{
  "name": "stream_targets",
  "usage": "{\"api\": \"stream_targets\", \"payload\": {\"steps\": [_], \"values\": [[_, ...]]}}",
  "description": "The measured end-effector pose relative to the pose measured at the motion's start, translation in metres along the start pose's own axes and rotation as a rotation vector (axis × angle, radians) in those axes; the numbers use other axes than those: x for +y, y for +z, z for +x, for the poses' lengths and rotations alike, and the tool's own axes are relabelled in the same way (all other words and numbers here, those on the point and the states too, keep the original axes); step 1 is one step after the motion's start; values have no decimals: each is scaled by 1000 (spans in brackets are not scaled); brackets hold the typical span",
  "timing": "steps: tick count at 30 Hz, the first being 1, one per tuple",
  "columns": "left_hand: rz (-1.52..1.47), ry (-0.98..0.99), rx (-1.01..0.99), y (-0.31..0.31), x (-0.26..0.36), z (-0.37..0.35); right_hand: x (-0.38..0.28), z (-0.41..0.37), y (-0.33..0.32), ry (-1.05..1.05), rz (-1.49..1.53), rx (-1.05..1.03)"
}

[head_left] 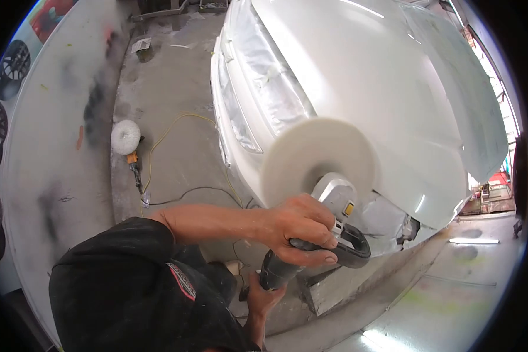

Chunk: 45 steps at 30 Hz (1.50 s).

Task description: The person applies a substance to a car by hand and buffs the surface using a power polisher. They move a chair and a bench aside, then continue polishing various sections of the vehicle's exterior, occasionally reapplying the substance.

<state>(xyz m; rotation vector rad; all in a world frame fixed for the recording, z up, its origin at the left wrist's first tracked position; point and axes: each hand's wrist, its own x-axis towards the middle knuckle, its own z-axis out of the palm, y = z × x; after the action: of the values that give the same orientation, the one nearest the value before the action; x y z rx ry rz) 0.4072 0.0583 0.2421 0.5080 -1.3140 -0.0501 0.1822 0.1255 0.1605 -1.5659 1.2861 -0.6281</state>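
Observation:
My left hand [305, 229] wraps around the front of a power polisher, close to its black loop handle [364, 243]. Lower down, the fingers of my right hand [264, 299] close around the black rear body of the polisher [278, 270]. A round pale pad [317, 152] at its head is smeared by spinning. Behind the pad lies a glossy white car body [369, 70], at its near corner. Whether the pad presses on the paint is hard to tell. Silvery film [276, 76] covers a strip of the car beside the panel.
On the floor at left lies another polisher [133, 161] with a fluffy white pad [125, 137]. A yellow cord [170, 124] and a dark cord [202, 189] run across the concrete. A stained pale wall [64, 135] stands at left. A small container [144, 54] sits farther back.

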Motion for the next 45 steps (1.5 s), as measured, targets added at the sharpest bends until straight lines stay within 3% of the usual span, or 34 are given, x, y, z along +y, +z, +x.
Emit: {"api": "stream_targets", "payload": {"steps": [9,12,15,18,21,27,30,33,36,40,45], "values": [[251,-14,77,-127,21,23,-61,28,81,-129,-188,-177],[324,-56,117,-183,19,34,-84,54,123,-387,-137,-229],[351,-93,181,-220,15,49,-100,73,160,-401,-185,-222],[348,-161,165,-236,14,53,-126,76,172,-240,-131,-268],[377,-192,112,-217,22,61,-126,67,160,-270,-57,-270],[181,-42,-91,-130,16,71,-131,23,81,94,73,-159],[77,-112,-61,-72,11,78,-105,13,42,15,-43,-44],[74,-155,-120,-33,6,96,-109,2,9,208,-40,-48],[5,-217,-144,-8,-3,102,-120,-2,-6,247,-52,49],[-40,-160,-114,-15,-10,115,-123,3,-3,257,-102,34],[-39,-145,1,-100,-26,142,-200,27,46,224,-122,-31]]}}
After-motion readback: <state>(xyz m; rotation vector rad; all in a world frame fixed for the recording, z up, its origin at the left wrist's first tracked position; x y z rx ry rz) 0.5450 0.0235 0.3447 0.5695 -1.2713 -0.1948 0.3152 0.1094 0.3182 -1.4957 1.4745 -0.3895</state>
